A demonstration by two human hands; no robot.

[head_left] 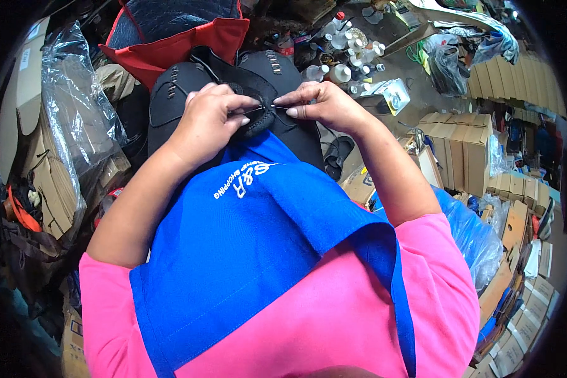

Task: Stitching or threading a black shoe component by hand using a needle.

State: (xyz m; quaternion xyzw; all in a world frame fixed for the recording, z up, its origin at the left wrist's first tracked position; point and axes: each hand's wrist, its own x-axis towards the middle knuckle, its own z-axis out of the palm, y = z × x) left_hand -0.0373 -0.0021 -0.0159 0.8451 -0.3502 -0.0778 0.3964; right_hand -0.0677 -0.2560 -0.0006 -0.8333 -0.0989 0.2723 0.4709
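Observation:
Across my lap lies a black piece (255,128) with a thick stitched edge, curved like a shoe upper. My left hand (215,114) is closed at its left side, thumb and forefinger pinching near the stitched edge. Opposite it, my right hand (326,104) is closed in a pinch on a thin shiny sliver that looks like a needle. The tips of both hands are a short gap apart over the black piece. What exactly the left fingertips grip is too small to make out. A blue apron (233,246) covers my front below the hands.
A red bag (217,39) with a silvery lining stands open beyond my knees. Several plastic bottles (340,74) are on the floor at the far right. Stacked cardboard (457,148) lines the right side; clear plastic wrap (69,88) covers cardboard on the left. Black sandals (339,154) lie by my right leg.

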